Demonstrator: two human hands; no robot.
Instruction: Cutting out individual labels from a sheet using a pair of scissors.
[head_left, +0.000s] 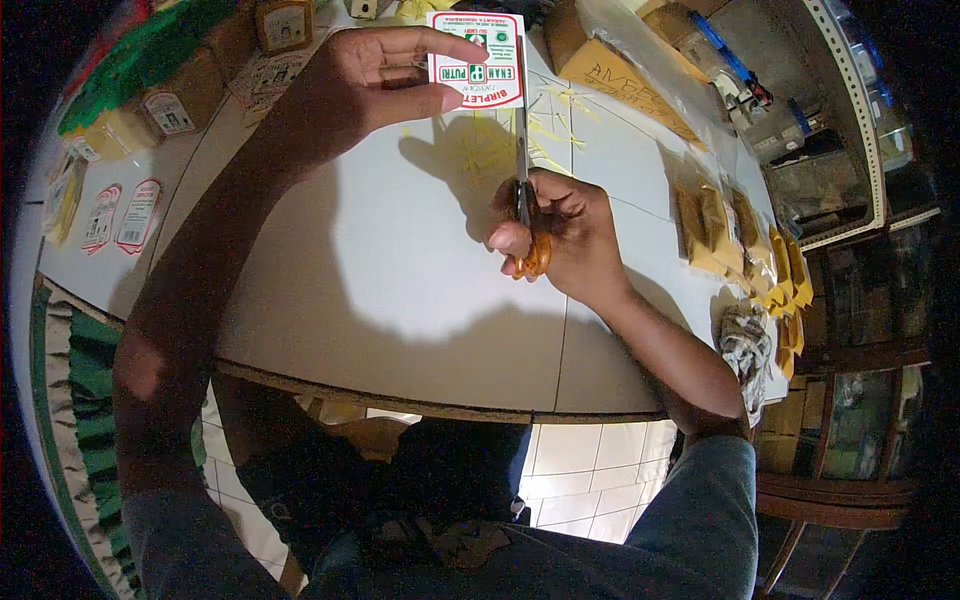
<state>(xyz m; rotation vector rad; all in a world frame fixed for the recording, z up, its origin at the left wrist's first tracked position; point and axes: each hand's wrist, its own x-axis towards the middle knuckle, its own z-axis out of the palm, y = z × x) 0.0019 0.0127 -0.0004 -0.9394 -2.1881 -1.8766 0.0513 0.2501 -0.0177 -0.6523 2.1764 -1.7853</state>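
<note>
Between the thumb and fingers of my left hand (367, 82) is a printed paper label (491, 82), white with a red border and green marks. My right hand (577, 225) grips a pair of scissors (522, 157) by its orange handles. The blades point away from me and lie along the label's right edge; whether they are apart cannot be made out. Beneath them, thin yellow paper strips (555, 124) are scattered on the white tabletop (405, 277).
Cut labels (139, 216) lie in two small piles at the left. Filled packets (712, 232) line the right edge, near a crumpled cloth (744, 341). A brown cardboard box (622, 82) with handwriting sits at the back right. Packs (176, 97) and green material (142, 64) occupy the back left.
</note>
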